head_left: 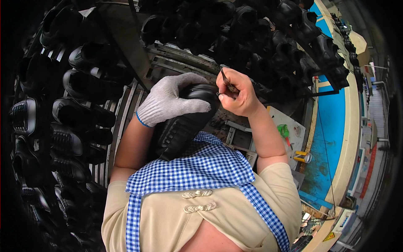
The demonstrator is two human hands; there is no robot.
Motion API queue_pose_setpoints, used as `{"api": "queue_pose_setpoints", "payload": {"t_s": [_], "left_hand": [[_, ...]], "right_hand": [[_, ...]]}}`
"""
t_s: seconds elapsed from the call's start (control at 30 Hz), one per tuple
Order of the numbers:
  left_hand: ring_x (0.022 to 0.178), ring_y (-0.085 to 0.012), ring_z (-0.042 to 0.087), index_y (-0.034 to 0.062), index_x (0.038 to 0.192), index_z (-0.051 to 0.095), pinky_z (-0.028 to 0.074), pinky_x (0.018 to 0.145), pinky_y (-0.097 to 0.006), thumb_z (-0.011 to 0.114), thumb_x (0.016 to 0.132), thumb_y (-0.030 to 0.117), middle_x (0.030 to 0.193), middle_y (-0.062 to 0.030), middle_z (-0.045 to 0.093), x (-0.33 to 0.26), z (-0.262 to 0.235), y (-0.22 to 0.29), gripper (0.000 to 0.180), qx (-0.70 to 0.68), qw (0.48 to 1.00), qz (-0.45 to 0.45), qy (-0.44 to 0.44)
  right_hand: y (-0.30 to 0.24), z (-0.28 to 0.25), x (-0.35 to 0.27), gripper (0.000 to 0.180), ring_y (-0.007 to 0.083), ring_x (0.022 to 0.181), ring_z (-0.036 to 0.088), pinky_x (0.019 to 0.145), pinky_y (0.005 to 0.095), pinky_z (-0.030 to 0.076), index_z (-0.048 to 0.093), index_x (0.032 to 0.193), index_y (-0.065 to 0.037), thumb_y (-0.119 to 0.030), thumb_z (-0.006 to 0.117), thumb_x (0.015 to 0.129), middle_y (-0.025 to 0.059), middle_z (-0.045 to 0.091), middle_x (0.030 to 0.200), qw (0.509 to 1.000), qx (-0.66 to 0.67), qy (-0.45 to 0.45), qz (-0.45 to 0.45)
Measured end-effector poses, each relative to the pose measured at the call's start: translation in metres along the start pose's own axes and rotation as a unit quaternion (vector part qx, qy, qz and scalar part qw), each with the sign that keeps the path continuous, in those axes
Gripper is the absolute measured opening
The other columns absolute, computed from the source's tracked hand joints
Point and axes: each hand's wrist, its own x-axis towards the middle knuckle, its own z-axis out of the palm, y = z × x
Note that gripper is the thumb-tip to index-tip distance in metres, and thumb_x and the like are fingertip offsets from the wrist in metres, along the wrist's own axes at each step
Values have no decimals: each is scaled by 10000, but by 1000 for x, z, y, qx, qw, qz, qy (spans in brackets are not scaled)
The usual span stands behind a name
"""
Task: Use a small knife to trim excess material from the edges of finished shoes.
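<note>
Overhead, black shoes racked; blue floor right.

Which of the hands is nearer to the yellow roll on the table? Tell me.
Right. The bare right hand, holding a thin tool, is up-left of the yellow roll; the gloved left hand rests on the black shoe, farther left.

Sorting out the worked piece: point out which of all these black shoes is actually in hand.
The black shoe at centre, sole up against the checked apron. The gloved left hand grips it while the bare right hand holds a small tool at it; the rest sit on racks.
</note>
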Motion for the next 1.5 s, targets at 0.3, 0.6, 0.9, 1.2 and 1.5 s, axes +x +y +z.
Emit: {"api": "queue_pose_setpoints", "payload": {"t_s": [0.3,0.6,0.9,1.2,1.5], "left_hand": [[945,-201,652,-52,1155,614,512,885,-325,860,619,291,1026,-141,679,0,-1,-7,682,28,999,-6,21],[975,-231,661,-18,1164,625,511,898,-343,869,613,313,1065,-137,685,1,3,-8,688,77,997,9,29],[891,-194,679,-4,1110,652,540,825,-312,827,658,368,976,-123,700,1,1,-8,611,49,999,18,9],[904,-205,674,-5,1143,637,543,833,-322,834,651,376,991,-124,691,7,3,-15,653,9,1000,-14,-10],[939,-210,665,-13,1189,606,533,868,-325,850,624,363,1033,-127,678,11,1,-18,721,-35,998,-29,-44]], "right_hand": [[-30,8,0,140,190,610,587,536,273,483,555,769,-33,-49,657,674,79,567,747,983,-177,50,5],[-59,1,16,131,245,600,594,512,323,472,571,751,-36,-61,643,645,74,564,716,917,-390,-76,27],[-30,0,3,135,177,577,545,523,259,442,521,723,-13,27,602,622,70,537,706,988,-141,-21,52],[3,-4,-4,95,92,555,418,487,228,330,509,701,-27,-15,581,640,12,439,686,999,-1,-19,50],[-8,-22,17,82,96,601,437,542,235,368,512,691,-18,-31,583,653,6,447,668,974,35,-163,155]]}}
